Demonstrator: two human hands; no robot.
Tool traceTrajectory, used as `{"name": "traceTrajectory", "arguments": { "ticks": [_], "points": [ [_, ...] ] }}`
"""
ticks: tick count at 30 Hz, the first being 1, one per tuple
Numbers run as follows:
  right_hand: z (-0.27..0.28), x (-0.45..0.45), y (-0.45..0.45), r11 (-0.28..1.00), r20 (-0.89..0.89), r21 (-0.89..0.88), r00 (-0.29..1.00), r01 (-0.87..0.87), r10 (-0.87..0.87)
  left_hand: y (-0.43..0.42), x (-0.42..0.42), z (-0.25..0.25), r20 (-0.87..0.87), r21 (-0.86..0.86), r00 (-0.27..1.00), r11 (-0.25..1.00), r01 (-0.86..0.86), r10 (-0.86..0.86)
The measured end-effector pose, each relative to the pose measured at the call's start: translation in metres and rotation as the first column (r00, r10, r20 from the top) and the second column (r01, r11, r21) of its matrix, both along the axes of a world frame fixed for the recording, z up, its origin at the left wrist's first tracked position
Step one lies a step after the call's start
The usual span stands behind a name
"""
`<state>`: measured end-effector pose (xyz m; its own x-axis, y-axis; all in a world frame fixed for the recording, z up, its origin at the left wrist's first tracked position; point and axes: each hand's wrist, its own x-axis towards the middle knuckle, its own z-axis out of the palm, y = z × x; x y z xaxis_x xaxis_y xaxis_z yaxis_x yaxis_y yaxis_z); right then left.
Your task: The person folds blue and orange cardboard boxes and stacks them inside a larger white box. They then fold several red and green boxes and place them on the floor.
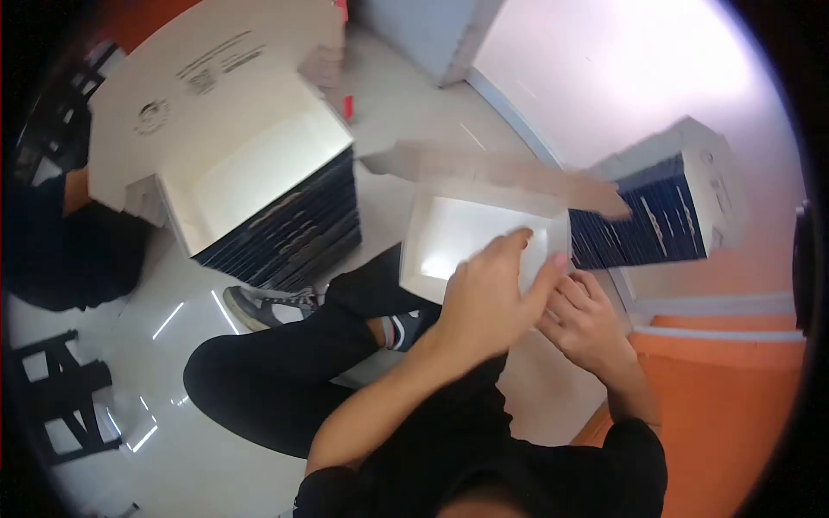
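Observation:
An open white box [440,224] sits in front of me, its raised lid smeared by motion. My left hand [492,289] reaches over the near wall, its fingers over the inside and its thumb apart near the right corner. My right hand [583,319] is curled at the near right corner, fingers bent against the box's outer side. The box's interior is plain white, and my left hand hides part of it.
At the left stands a tall stack of dark-sided boxes [302,224], its top one open with a printed lid [207,78]. Another dark stack [648,216] is at the right by the wall. My crossed legs [268,371], a black frame [65,393] and another person's dark clothing [78,250] also show.

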<state>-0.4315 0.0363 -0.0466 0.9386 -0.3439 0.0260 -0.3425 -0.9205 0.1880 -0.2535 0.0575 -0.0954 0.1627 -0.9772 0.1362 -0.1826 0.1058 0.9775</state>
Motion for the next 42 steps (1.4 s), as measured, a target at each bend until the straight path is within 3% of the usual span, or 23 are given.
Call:
{"name": "traceTrajectory", "arguments": {
  "ticks": [2,5,8,10,11,12,13,14,15,17,19,21,22,23,25,26,27,29,31,33,36,40,42],
  "points": [
    [-0.007,-0.009,-0.002,1.000,0.039,-0.012,0.999,0.019,-0.018,-0.031,-0.015,-0.004,0.102,0.170,0.994,0.985,0.018,-0.035],
    [-0.022,-0.025,-0.003,0.999,0.116,-0.041,0.993,0.035,-0.030,-0.055,-0.030,-0.007,0.162,0.216,0.978,0.972,0.096,-0.133],
    [-0.044,-0.035,0.007,0.981,0.322,-0.059,0.933,0.186,-0.158,-0.059,-0.034,-0.015,0.051,0.190,0.992,0.976,0.102,-0.114],
    [-0.071,-0.034,0.027,0.841,0.731,0.214,0.490,0.497,-0.475,-0.056,-0.028,-0.020,0.006,0.174,0.995,0.980,0.092,-0.095],
    [-0.083,-0.029,0.036,0.835,0.731,0.225,0.480,0.503,-0.486,-0.051,-0.026,-0.020,-0.182,0.168,0.982,0.982,0.090,-0.059],
    [-0.094,-0.023,0.045,0.785,0.774,0.557,0.173,0.272,-0.609,-0.045,-0.023,-0.020,-0.361,0.165,0.932,0.982,0.090,-0.024],
    [-0.100,-0.018,0.053,0.669,0.660,0.740,-0.120,-0.066,-0.742,-0.039,-0.020,-0.017,-0.353,0.177,0.935,0.978,0.109,-0.040],
    [-0.099,-0.016,0.053,0.731,0.731,0.682,0.001,0.020,-0.682,-0.033,-0.017,-0.011,-0.409,0.178,0.912,0.981,0.075,0.004],
    [-0.095,-0.016,0.052,0.726,0.727,0.687,-0.025,0.030,-0.686,-0.027,-0.015,-0.008,-0.463,0.179,0.885,0.983,0.039,0.049],
    [-0.079,-0.016,0.045,0.849,0.734,0.471,0.427,0.241,-0.528,-0.015,-0.017,-0.008,-0.481,0.159,0.876,0.986,0.049,0.034],
    [-0.067,-0.003,0.036,0.845,0.750,0.483,0.391,0.228,-0.534,0.001,-0.016,-0.016,-0.507,0.132,0.862,0.990,0.045,0.029],
    [-0.066,0.000,0.030,0.889,0.760,0.401,0.463,0.219,-0.457,0.013,-0.009,-0.031,0.045,0.005,0.998,0.999,0.053,-0.053],
    [-0.067,0.000,0.027,0.890,0.760,0.402,0.463,0.215,-0.455,0.014,-0.010,-0.029,0.047,0.006,0.998,0.999,0.049,-0.049],
    [-0.070,-0.001,0.025,0.918,0.781,0.355,0.483,0.176,-0.395,0.017,-0.012,-0.026,-0.222,0.071,0.974,0.997,-0.029,0.044],
    [-0.072,-0.003,0.022,0.943,0.800,0.306,0.502,0.131,-0.329,0.018,-0.014,-0.013,-0.669,0.240,0.698,0.963,-0.121,0.254],
    [-0.073,-0.007,0.021,0.963,0.811,0.261,0.527,0.061,-0.254,0.027,-0.007,-0.020,-0.331,0.297,0.899,0.936,-0.190,0.287],
    [-0.073,-0.009,0.020,0.976,0.819,0.216,0.545,-0.008,-0.177,0.028,-0.006,-0.016,-0.329,0.297,0.899,0.935,-0.193,0.290],
    [-0.073,-0.013,0.020,0.976,0.820,0.212,0.552,-0.051,-0.149,0.029,-0.004,-0.002,-0.767,0.146,0.612,0.982,-0.122,0.190],
    [-0.073,-0.014,0.020,0.974,0.820,0.205,0.560,-0.093,-0.119,0.031,-0.004,-0.001,-0.743,0.174,0.632,0.975,-0.136,0.220],
    [-0.075,-0.014,0.018,0.978,0.832,0.164,0.551,-0.132,-0.065,0.032,-0.005,-0.004,-0.830,0.178,0.502,0.968,-0.176,0.244],
    [-0.069,-0.010,0.014,0.982,0.801,0.126,0.598,-0.137,-0.020,0.036,-0.003,-0.009,-0.841,0.200,0.473,0.963,-0.179,0.263],
    [-0.060,0.000,0.015,0.993,0.768,0.070,0.640,-0.098,0.009,0.043,-0.010,0.009,-0.719,0.338,0.565,0.914,-0.225,0.405],
    [-0.060,0.006,0.015,0.995,0.797,0.049,0.604,-0.081,0.010,0.050,-0.013,0.004,-0.709,0.300,0.592,0.923,-0.239,0.384]
  ]
}}
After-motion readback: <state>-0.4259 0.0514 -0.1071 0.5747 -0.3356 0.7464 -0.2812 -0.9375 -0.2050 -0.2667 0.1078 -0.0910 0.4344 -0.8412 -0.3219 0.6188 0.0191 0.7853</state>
